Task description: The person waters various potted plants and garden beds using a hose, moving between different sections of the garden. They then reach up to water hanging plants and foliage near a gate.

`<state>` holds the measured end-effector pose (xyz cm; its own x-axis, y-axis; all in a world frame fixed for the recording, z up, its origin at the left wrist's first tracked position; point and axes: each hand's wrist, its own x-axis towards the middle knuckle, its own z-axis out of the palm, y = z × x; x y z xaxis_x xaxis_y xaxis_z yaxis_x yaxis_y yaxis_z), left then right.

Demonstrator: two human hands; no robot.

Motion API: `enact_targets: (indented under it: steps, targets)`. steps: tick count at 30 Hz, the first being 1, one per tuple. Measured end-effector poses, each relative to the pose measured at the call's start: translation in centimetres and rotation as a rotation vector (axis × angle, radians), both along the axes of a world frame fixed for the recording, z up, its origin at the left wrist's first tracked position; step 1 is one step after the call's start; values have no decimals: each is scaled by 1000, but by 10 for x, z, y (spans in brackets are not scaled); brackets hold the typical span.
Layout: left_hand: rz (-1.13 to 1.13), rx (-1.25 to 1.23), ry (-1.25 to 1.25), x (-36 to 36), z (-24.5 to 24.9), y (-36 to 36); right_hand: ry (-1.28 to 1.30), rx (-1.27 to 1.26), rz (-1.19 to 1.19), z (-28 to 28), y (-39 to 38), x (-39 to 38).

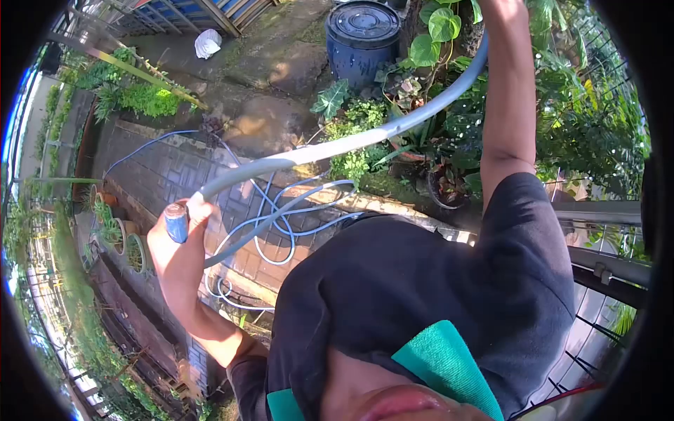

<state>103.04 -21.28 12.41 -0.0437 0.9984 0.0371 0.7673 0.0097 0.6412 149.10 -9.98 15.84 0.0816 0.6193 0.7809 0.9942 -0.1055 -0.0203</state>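
A smooth, round grey hose [337,146] arches from near left to far right; the left hand [173,254] curls snugly around it and a scuffed blue cylinder [177,227]; the right hand [503,8] is mostly cropped, its grip impossible to tell.

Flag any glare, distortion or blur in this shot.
Head view overall: strong fisheye, black corners; head view, left edge: blown-out highlights, greenery looks soft; head view, centre: glare whitens part of the grey hose; head view, left: sun bleaches part of the left hand, dappled light on the paving.
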Motion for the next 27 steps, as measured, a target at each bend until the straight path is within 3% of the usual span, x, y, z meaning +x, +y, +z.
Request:
enact_targets:
  steps: [4, 6, 7, 9, 10, 12, 15, 18, 21, 27]
  targets:
    - [355, -324, -189, -45, -152, -51, 642, -419, -142, -240, -41, -12]
    - [550, -415, -347, -46, -189, -88, 813, -585, -187, -353, -80, -10]
    - [569, -471, -335, -52, -198, -104, 1042, -646, -231, -392, -97, -8]
    - [592, -569, -237, -38, -174, -118, 1211, -817, -234, -414, -129, -3]
    - [572, -602, -263, -41, -166, -122, 1164, -812, -229, -430, -135, 3]
    - [535, -597, -155, -44, -151, -128, 1564, -665, -361, -438, -140, 9]
    - [423, -574, -135, -30, -129, -133, 1223, -1059, -125, -438, -127, 24]
    - [359, -658, -120, -20, -112, -139, 1305, -969, -64, -436, -123, -8]
    - [340, -695, -129, -16, -106, -142, 1296, -1234, 44, -427, -114, -23]
    - [293, -657, -210, -41, -104, -154, 1540, -1104, 36, -402, -135, -32]
